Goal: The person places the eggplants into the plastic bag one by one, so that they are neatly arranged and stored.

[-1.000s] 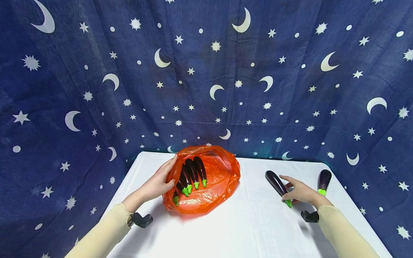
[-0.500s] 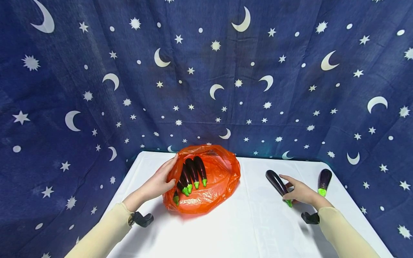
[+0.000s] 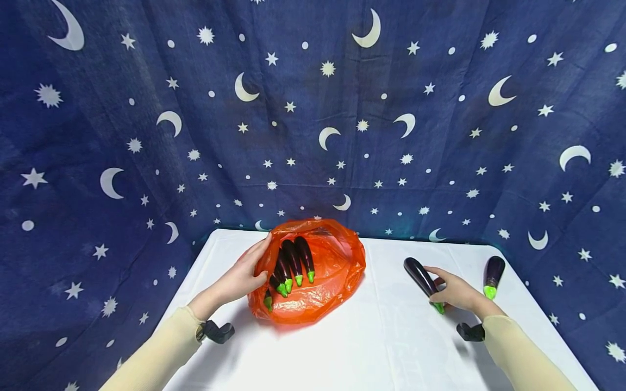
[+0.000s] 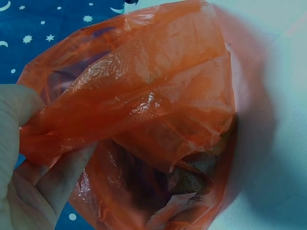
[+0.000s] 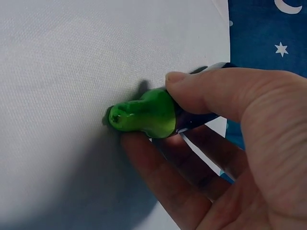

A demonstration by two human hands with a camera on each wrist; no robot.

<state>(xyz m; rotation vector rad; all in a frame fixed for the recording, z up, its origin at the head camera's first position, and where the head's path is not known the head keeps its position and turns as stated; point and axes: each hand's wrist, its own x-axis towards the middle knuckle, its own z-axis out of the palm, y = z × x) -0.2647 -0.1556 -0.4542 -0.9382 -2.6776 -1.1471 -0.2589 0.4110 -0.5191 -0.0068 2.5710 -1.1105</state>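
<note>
An orange-red plastic bag (image 3: 337, 293) lies on its side with its mouth facing the person, and several dark eggplants (image 3: 292, 258) with green stem ends lie inside. My left hand (image 3: 239, 279) holds the left rim of the bag; in the left wrist view the thin plastic (image 4: 144, 81) passes between thumb and fingers. To the right, my right hand (image 3: 456, 292) grips another eggplant (image 3: 418, 274) near its green end. The right wrist view shows the thumb on one side of the green cap (image 5: 148, 115) and fingers on the other. That eggplant appears to be on the table.
One more eggplant (image 3: 494, 274) lies right of my right hand, near the table's right edge. The white-covered table (image 3: 352, 347) ends at a dark blue curtain (image 3: 313, 125) printed with moons and stars, behind and at both sides.
</note>
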